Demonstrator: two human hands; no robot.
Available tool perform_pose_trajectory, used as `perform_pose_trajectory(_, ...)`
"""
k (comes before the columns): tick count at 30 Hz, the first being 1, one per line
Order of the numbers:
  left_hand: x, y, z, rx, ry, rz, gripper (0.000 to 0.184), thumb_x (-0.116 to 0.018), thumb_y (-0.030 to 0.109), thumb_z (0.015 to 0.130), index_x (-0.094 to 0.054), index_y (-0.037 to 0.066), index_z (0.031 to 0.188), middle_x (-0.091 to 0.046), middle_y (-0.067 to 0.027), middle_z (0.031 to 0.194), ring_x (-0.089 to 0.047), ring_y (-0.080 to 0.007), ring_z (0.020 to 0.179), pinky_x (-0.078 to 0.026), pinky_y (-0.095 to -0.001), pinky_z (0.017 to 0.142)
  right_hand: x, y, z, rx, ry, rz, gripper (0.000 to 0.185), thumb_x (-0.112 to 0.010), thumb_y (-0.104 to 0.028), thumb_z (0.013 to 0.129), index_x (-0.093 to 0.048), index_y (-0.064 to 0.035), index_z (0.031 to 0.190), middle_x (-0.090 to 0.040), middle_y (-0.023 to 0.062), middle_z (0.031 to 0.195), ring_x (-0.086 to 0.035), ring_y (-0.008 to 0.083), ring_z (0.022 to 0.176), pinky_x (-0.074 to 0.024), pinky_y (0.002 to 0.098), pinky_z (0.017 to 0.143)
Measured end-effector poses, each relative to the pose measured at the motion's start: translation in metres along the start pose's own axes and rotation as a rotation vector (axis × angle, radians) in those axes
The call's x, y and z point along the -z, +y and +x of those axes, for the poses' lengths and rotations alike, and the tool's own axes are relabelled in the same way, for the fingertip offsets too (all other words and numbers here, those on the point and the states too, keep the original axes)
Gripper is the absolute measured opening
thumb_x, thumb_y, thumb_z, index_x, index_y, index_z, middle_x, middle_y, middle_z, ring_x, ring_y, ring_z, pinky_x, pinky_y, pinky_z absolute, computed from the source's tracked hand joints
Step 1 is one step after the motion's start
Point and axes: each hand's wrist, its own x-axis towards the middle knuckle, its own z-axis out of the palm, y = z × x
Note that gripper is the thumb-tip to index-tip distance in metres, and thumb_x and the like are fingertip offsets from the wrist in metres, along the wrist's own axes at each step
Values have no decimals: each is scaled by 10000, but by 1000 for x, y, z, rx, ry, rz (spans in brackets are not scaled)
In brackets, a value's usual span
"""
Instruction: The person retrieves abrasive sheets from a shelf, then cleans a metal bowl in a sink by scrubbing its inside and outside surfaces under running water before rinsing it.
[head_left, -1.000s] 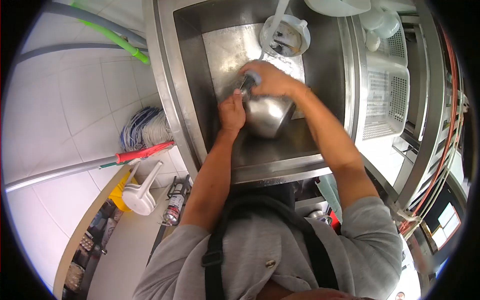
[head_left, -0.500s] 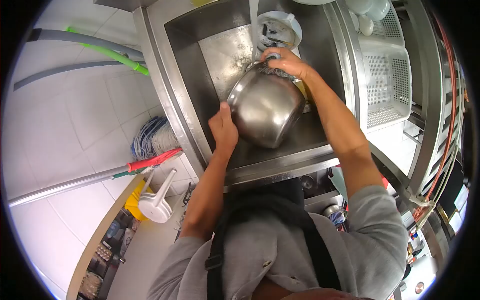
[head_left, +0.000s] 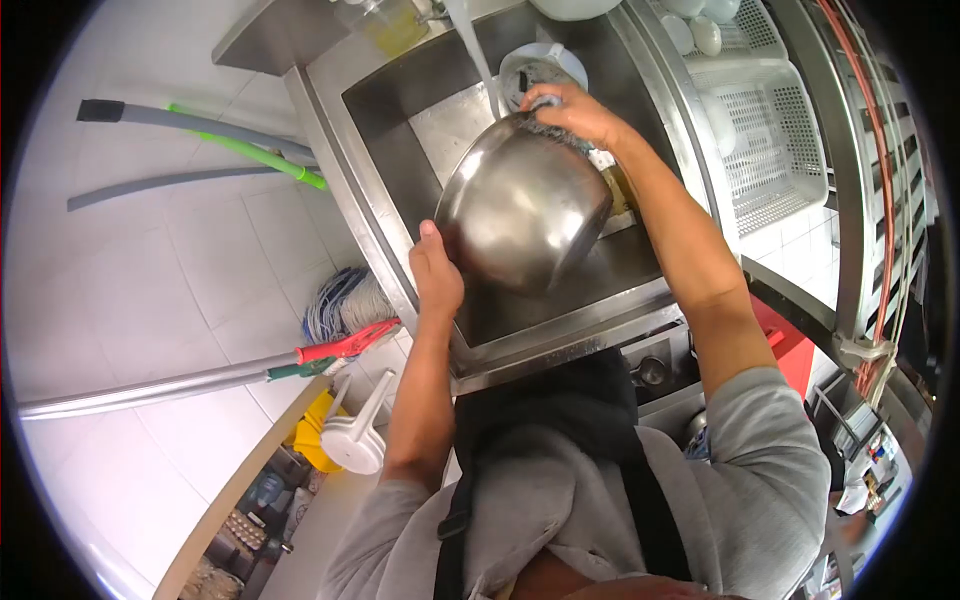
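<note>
A large shiny metal bowl [head_left: 525, 210] is tilted over the steel sink [head_left: 385, 105], its rounded outside facing me. My left hand [head_left: 437, 272] grips the bowl's left rim, thumb up. At the bowl's upper edge, my right hand [head_left: 580, 115] is closed on a dark scrubber [head_left: 562, 134] pressed to the metal. Water [head_left: 478, 58] streams down beside the upper rim. Behind my right hand sits a white handled container [head_left: 541, 68] with utensils inside. The bowl hides much of the sink floor.
White perforated baskets [head_left: 765, 140] stand right of the sink, with white bowls in the upper one. A metal rack [head_left: 860, 200] is farther right. To the left are a mop head [head_left: 345, 303], poles and a white stool [head_left: 353, 440]. A yellowish container [head_left: 398, 30] stands behind the sink.
The bowl has turned from a smaller, blurred profile to show its broad outside. My left hand has moved outward along the rim. My right hand has shifted up and right. The view has rotated.
</note>
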Motion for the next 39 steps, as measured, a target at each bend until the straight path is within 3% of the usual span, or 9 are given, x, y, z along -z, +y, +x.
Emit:
perform_pose_trajectory(5, -11, 23, 24, -121, -244, 106, 564, -450, 382, 1097, -560, -64, 771, -451, -75, 631, -423, -162, 650, -407, -395, 615, -63, -101, -39, 209, -164, -490, 304, -715, -189, 729, -687, -63, 1003, -714, 174, 1039, -657, 352, 1018, -508, 426, 883)
perform_pose_trajectory(8, -25, 24, 12, -151, -230, 51, 531, -465, 337, 1093, -578, -72, 774, -479, -140, 608, -433, -194, 613, -409, -414, 609, -46, -11, 0, 228, 247, -356, 276, -707, -210, 752, -689, -70, 988, -705, 189, 1001, -652, 379, 1005, -499, 457, 879)
perform_pose_trajectory(9, -32, 17, 9, -166, -187, 51, 519, -472, 324, 1091, -582, -72, 774, -488, -159, 605, -431, -211, 595, -408, -419, 602, -29, 19, 17, -1, 159, -300, 255, -709, -252, 767, -721, -117, 982, -696, 214, 966, -661, 393, 1011, -507, 461, 909)
perform_pose_trajectory(17, -75, -44, 29, -212, 33, 229, 460, -475, 251, 1075, -630, -76, 792, -584, -271, 666, -552, -385, 568, -438, -477, 601, -106, -8, -53, 236, 423, -699, 161, -674, -220, 855, -679, -112, 975, -632, 195, 994, -601, 411, 1000, -477, 505, 880)
perform_pose_trajectory(19, -78, -66, 47, -110, 88, 221, 482, -487, 253, 1075, -629, -94, 772, -610, -258, 675, -558, -332, 587, -434, -466, 609, -108, 29, -59, 337, 451, -638, 172, -675, -234, 860, -690, -122, 990, -615, 202, 1044, -591, 422, 1015, -478, 540, 862)
perform_pose_trajectory(22, -79, -48, 50, 135, 169, 59, 483, -489, 242, 1076, -610, -85, 742, -606, -162, 660, -512, -223, 601, -431, -420, 611, -92, 50, -32, -86, 614, -542, 163, -691, -216, 854, -680, -115, 981, -590, 188, 1092, -565, 400, 1055, -456, 545, 873)
perform_pose_trajectory(25, -77, -87, 61, 146, 198, 30, 470, -490, 233, 1074, -595, -59, 720, -562, -90, 642, -479, -175, 608, -422, -395, 608, -129, 18, -70, 326, 500, -640, 148, -680, -202, 863, -648, -87, 951, -590, 214, 1028, -567, 419, 997, -453, 536, 838)
perform_pose_trajectory(30, -95, -42, 61, 256, 158, -46, 473, -491, 222, 1070, -586, -45, 691, -518, -70, 610, -464, -163, 601, -405, -402, 602, -104, 48, -41, 112, 548, -633, 163, -703, -177, 849, -672, -100, 989, -578, 189, 1086, -553, 391, 1037, -456, 523, 835)
perform_pose_trajectory(39, -102, -78, 104, 106, 282, 23, 388, -479, 190, 1042, -654, -108, 864, -675, -279, 803, -654, -420, 743, -487, -471, 709, -113, 46, -51, 235, 616, -490, 106, -717, -142, 866, -669, -79, 936, -594, 186, 1046, -565, 410, 1010, -456, 504, 842)
